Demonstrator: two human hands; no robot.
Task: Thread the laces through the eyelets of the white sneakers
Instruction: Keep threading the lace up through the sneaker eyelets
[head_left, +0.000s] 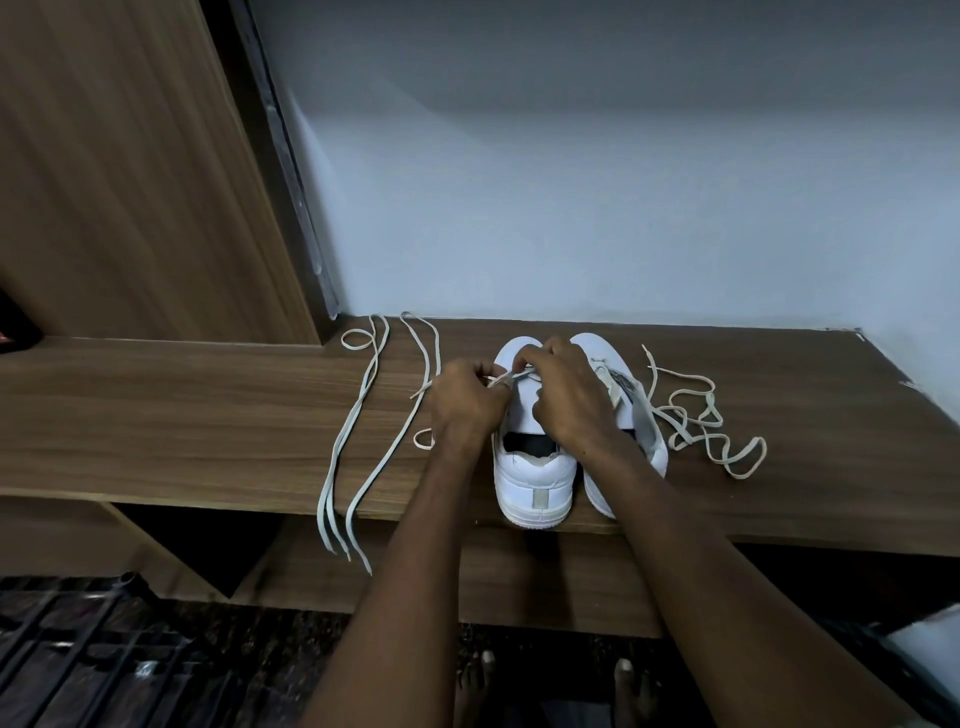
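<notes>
Two white sneakers stand side by side, heels toward me, at the front edge of a wooden shelf (208, 415). Over the left sneaker (535, 483) my left hand (465, 397) pinches a white lace (511, 375) near the front eyelets. My right hand (566, 395) pinches the same lace just to the right and covers the tongue. The right sneaker (618, 384) is partly hidden by my right forearm. A long loose lace (363, 415) lies to the left, its ends hanging over the shelf edge. A tangled cream lace (701, 421) lies right of the shoes.
A pale wall rises behind the shelf, and a tall wooden panel (130, 171) stands at the left. Below the shelf is a lower board and a dark floor with a black metal grille (78, 649) at the left. My bare feet (550, 675) show at the bottom.
</notes>
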